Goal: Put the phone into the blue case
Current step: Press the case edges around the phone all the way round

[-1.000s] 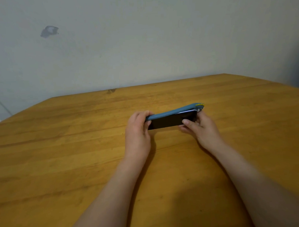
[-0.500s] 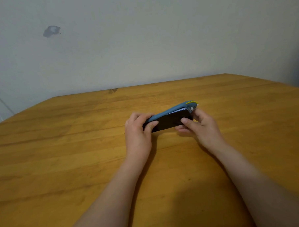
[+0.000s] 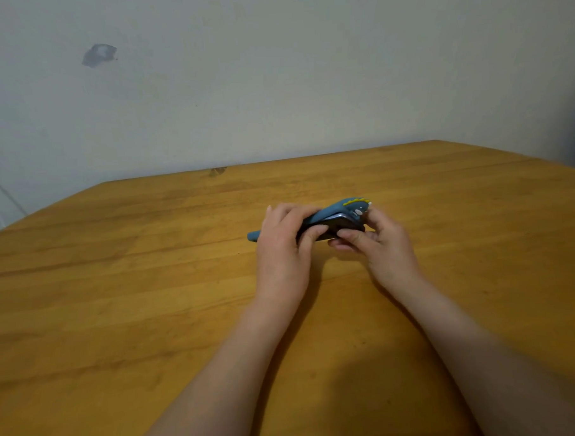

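- Left hand (image 3: 282, 251) grips the blue case (image 3: 340, 209) and dark phone (image 3: 339, 227) together, fingers curled over them.
- Right hand (image 3: 379, 246) pinches the phone's right end, thumb on the near side.
- Both are held above the wooden table (image 3: 118, 291), case tilted up rightward.
- The phone seems only partly seated.

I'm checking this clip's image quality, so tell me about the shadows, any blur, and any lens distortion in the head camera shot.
Head view: soft, dim light throws a broad shadow of the forearms on the table; the far table edge bows, a sign of wide-angle distortion; the left hand, right hand, blue case and phone look slightly soft; no glare shows.
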A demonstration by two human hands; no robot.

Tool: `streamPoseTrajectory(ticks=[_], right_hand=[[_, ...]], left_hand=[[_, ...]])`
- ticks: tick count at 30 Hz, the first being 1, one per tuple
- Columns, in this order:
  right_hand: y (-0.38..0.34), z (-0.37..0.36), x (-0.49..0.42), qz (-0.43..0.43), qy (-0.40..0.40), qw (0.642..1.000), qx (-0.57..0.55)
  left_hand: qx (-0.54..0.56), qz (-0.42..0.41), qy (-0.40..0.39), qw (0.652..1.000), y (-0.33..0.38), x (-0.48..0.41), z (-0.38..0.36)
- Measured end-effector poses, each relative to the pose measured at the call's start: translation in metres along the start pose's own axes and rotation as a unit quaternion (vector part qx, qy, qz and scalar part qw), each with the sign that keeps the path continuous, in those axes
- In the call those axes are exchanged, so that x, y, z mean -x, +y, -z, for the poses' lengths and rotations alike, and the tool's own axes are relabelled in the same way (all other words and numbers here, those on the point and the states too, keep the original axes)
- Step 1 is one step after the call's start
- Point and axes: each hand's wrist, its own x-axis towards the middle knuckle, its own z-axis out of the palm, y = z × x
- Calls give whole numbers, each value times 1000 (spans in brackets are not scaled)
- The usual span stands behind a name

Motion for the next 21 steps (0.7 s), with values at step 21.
streamPoseTrajectory(ticks=[21], right_hand=[[-11,-10,7,50,4,998,36]], left_hand=[[46,-21,1,999,6,-2,-3]])
